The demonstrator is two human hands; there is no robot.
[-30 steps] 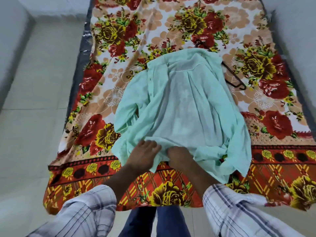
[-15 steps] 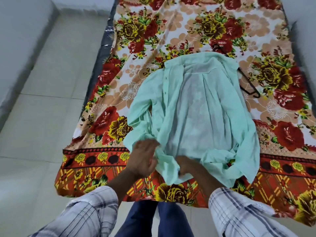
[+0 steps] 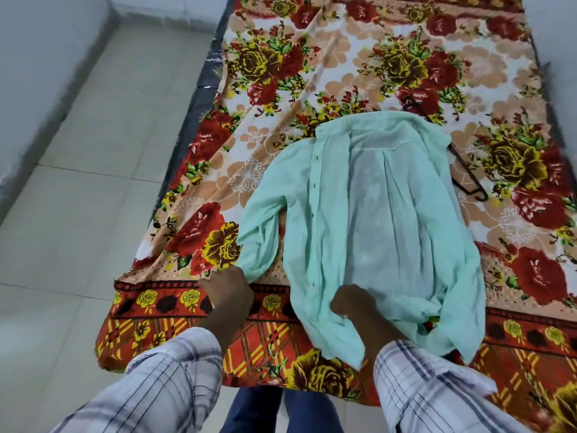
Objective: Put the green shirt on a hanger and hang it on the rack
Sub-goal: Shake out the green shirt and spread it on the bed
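Observation:
The pale green shirt (image 3: 374, 220) lies spread on the flowered bed sheet (image 3: 281, 73), collar at the far end, hem toward me. My left hand (image 3: 226, 295) pinches the end of the left sleeve, which is drawn out to the left of the body. My right hand (image 3: 352, 304) grips the near hem, bunching the cloth. A black hanger (image 3: 468, 175) lies on the sheet at the shirt's right shoulder, partly hidden under it. No rack is in view.
The bed fills the middle and right of the view, its near edge draped in an orange plaid border (image 3: 265, 348). Pale tiled floor (image 3: 78, 198) runs along the left, with a wall (image 3: 37, 57) beyond. My legs stand at the bed's near edge.
My left hand has pulled the left sleeve outward, away from the shirt's body. The right hand stays at the hem. The view has shifted left.

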